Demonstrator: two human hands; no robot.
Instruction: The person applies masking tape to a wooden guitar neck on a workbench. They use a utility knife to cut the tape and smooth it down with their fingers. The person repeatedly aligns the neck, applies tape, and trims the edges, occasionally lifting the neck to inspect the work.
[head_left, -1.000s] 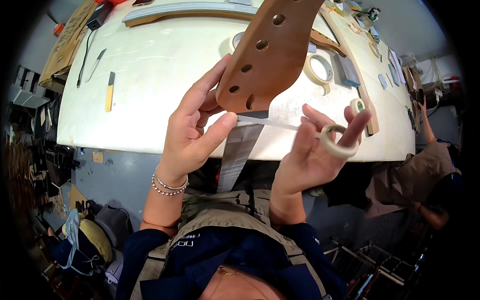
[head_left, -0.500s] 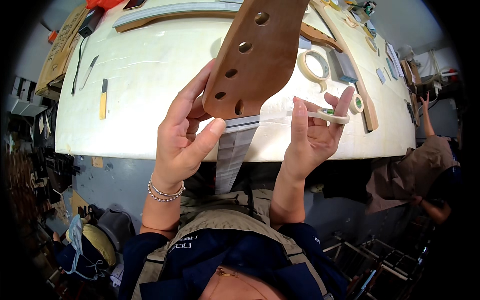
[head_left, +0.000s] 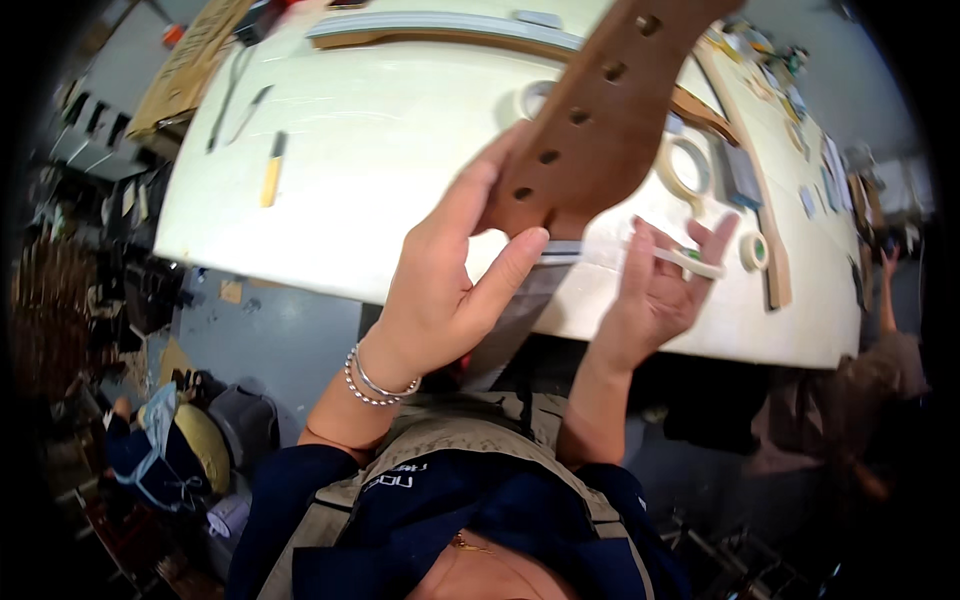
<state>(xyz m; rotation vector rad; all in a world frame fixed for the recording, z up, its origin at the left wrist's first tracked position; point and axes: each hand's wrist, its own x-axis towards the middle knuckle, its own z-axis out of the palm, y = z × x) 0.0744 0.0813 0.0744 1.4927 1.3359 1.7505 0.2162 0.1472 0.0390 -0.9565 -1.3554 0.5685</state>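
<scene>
Brown wood headstock [head_left: 600, 110] with a row of round holes juts up over the white worktable [head_left: 380, 130] in the head view. Its lower end sits in the left hand [head_left: 450, 270], thumb pressed to the end of a strip of tape [head_left: 590, 252]. Just beside it, the right hand [head_left: 655, 295] grips the tape roll [head_left: 695, 262], strip stretched taut between them. Beyond the headstock, another tape ring [head_left: 683, 168] lies on the worktable.
</scene>
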